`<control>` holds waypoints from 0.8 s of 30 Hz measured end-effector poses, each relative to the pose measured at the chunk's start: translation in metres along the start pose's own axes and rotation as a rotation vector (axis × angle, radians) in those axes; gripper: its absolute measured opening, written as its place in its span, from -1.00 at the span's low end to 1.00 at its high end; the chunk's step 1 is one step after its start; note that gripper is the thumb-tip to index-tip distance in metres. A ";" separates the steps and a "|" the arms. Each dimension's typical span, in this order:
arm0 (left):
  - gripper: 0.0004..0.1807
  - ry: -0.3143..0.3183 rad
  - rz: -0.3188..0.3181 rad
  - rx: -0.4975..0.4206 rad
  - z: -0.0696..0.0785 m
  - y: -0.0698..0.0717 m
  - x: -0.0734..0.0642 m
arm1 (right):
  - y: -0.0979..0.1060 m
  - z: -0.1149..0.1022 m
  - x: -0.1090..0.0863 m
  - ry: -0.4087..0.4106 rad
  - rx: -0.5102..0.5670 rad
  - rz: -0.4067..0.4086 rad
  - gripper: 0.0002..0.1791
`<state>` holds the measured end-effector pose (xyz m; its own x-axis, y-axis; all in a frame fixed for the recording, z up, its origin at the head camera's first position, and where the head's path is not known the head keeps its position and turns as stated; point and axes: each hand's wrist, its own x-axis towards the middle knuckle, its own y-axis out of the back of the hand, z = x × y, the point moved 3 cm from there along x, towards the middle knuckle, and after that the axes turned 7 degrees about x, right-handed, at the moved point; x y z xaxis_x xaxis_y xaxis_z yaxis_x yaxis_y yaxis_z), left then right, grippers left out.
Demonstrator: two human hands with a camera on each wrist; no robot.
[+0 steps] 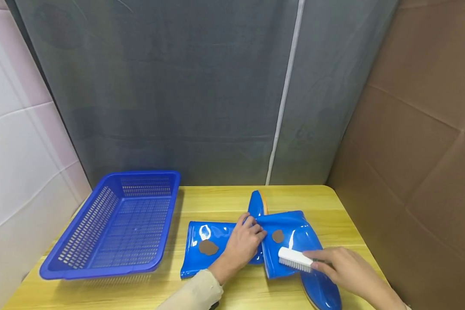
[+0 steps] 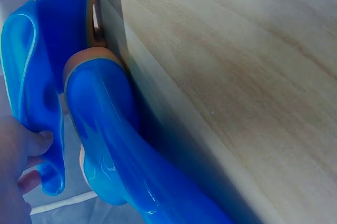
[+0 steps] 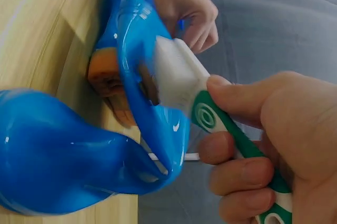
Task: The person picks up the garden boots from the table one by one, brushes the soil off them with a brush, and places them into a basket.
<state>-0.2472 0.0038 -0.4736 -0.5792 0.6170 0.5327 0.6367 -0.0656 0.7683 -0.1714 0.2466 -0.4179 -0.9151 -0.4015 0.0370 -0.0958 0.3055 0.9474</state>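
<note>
Two glossy blue rain boots lie on the table, the right boot (image 1: 294, 221) partly over the left boot (image 1: 195, 260). Each shaft carries a brown patch, one on the right boot (image 1: 277, 236) and one on the left boot (image 1: 208, 247). My left hand (image 1: 245, 237) pinches the right boot's top rim, thumb and fingers on either side of it in the left wrist view. In my right hand (image 1: 350, 270) is a scrub brush (image 3: 181, 71) with a white head and a green-and-white handle. Its bristles face the right boot's shaft near the brown patch; contact is hard to tell.
A blue plastic basket (image 1: 164, 241) with slotted sides stands at the left of the wooden table (image 1: 232, 297). Behind the table hangs a grey curtain (image 1: 178, 94), with a brown cloth wall (image 1: 422, 150) to the right and a white one (image 1: 27, 150) to the left.
</note>
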 end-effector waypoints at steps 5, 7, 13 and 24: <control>-0.79 0.001 -0.004 -0.011 0.000 0.000 0.000 | 0.001 -0.002 0.000 -0.019 0.078 -0.048 -0.65; -0.78 0.003 -0.011 -0.012 -0.001 0.000 0.000 | 0.005 -0.001 -0.001 -0.045 0.087 0.015 -0.65; -0.74 0.007 -0.011 -0.008 -0.001 0.001 0.001 | 0.008 0.006 -0.001 -0.076 -0.022 0.185 -0.64; -0.79 0.012 -0.002 -0.012 -0.001 0.002 0.001 | 0.000 0.000 -0.005 -0.063 -0.041 0.094 -0.64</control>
<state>-0.2470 0.0036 -0.4716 -0.5865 0.6078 0.5354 0.6294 -0.0740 0.7736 -0.1666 0.2487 -0.4176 -0.9422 -0.3173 0.1079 0.0070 0.3032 0.9529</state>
